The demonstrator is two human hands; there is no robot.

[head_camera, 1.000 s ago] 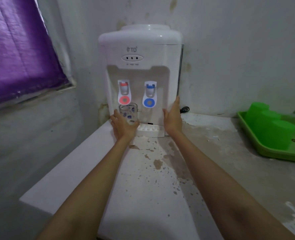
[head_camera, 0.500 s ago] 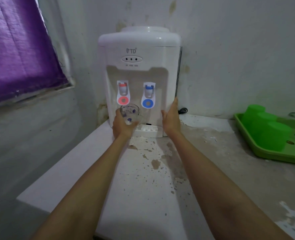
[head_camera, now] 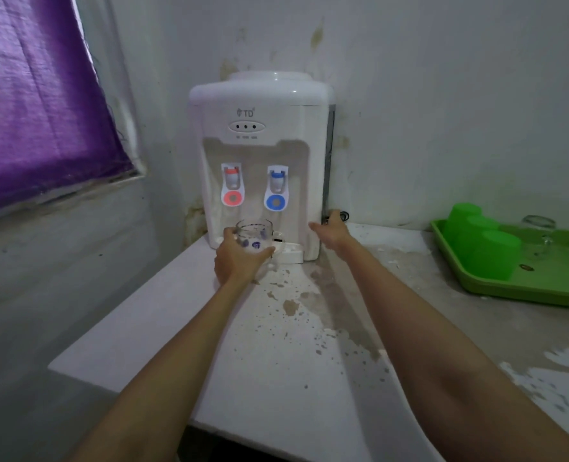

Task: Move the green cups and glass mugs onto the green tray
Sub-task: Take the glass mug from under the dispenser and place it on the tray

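My left hand [head_camera: 238, 261] grips a clear glass mug [head_camera: 254, 235] with blue flower prints, held upright just in front of the water dispenser's drip tray. My right hand [head_camera: 331, 228] rests flat against the dispenser's lower right side, fingers apart, holding nothing. At the right edge sits the green tray [head_camera: 523, 290]. On it stand three green cups [head_camera: 480, 243] upside down in a row, and another glass mug [head_camera: 540, 228] stands behind them.
A white water dispenser [head_camera: 259, 145] with a red and a blue tap stands in the corner on the stained white counter [head_camera: 293, 345]. A purple curtain [head_camera: 36, 95] covers the window at the left. The counter's left edge drops off near my left arm.
My left hand has lowered the glass mug away from the red tap and drawn it slightly toward me. My right hand slid lower on the dispenser's side.
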